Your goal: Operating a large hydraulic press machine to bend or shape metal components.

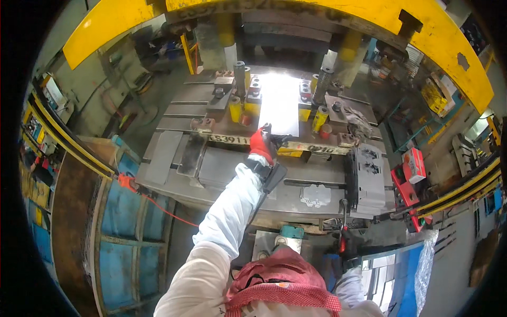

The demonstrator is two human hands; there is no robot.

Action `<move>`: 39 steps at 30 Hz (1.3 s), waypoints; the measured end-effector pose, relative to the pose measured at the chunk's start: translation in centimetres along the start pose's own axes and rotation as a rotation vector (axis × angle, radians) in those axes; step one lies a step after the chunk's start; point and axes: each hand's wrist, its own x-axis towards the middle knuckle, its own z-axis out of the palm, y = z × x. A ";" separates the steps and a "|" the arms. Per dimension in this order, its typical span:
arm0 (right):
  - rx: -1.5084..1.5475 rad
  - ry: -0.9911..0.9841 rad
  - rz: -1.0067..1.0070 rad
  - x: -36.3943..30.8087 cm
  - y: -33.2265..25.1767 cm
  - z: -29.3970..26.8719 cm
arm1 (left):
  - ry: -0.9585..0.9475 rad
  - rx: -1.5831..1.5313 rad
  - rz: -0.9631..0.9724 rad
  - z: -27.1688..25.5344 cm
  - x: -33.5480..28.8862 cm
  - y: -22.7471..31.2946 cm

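My left hand (263, 143), in a red glove with black fingertips, reaches forward to the near edge of a flat metal sheet (280, 108). Its fingers close at the sheet's near left corner, and glare washes out most of that surface. The sheet lies between the guide posts of a press die (227, 139). Low on the right, my right hand (346, 252) is in shade, closed around a slim metal tool (344, 208) that points forward. Red shows at the tool's lower end; the fingers are partly hidden.
A stack of grey stamped metal parts (368, 179) stands on the right of the press bed, with a small cut-out plate (315, 195) nearby. Flat grey blanks (162, 152) lie at left. A yellow press frame (121, 24) arches overhead. Red boxes (413, 165) sit at far right.
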 end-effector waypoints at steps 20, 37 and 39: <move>-0.180 0.059 -0.064 -1.3 -1.4 1.5 | -0.003 -0.354 -0.150 5.6 -5.1 5.9; -0.078 -0.001 0.116 -0.5 -1.2 0.7 | -0.103 1.716 0.616 6.9 -9.1 10.0; -0.070 -0.013 -0.010 -0.6 -1.2 0.8 | -0.102 1.647 0.634 7.6 -9.8 10.9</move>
